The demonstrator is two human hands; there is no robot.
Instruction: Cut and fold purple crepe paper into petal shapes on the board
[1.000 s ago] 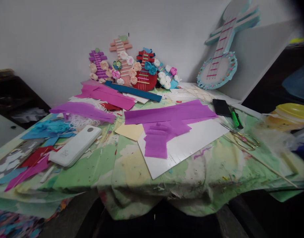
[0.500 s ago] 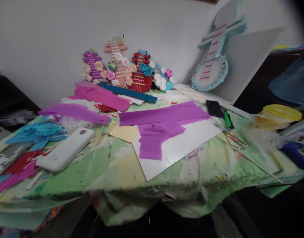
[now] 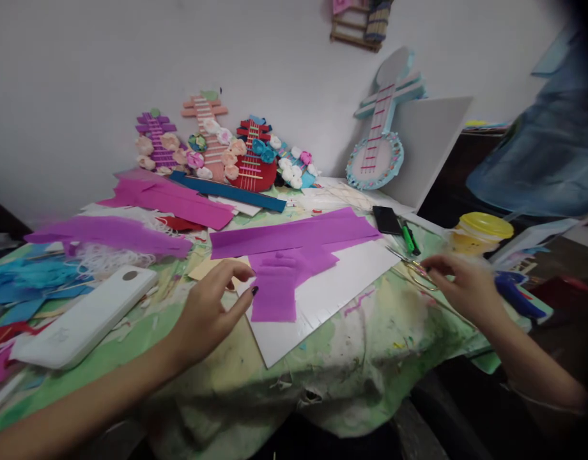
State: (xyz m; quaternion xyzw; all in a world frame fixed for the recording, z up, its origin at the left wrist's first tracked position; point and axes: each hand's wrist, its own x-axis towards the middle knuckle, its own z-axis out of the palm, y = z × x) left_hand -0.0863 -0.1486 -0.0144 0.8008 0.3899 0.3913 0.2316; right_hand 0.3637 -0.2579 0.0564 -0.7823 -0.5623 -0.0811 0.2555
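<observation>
My left hand (image 3: 210,313) hovers at the left edge of a small purple paper piece (image 3: 273,297), its thumb and fingers apart, holding nothing. That piece lies on a white board (image 3: 323,300), overlapping another purple scrap. Behind them stretches a long purple paper strip (image 3: 294,231). Over at the right, my right hand (image 3: 464,291) has come down to the gold-handled scissors (image 3: 409,262), fingers curved around the handle area with a gap between them. The scissors lie flat, blades toward the board's right corner; the hand partly covers their handles.
A white power bank (image 3: 85,319) lies at left beside blue paper scraps (image 3: 35,278). Decorated paper guitars (image 3: 250,156) lean on the wall. At right are a black phone (image 3: 386,220), a green cutter (image 3: 408,237), a yellow-lidded tub (image 3: 483,230) and a blue tape dispenser (image 3: 514,294).
Both hands have come into view, the left beside the purple paper, the right at the scissors. The camera view has shifted, and the scissors keep their place on the table.
</observation>
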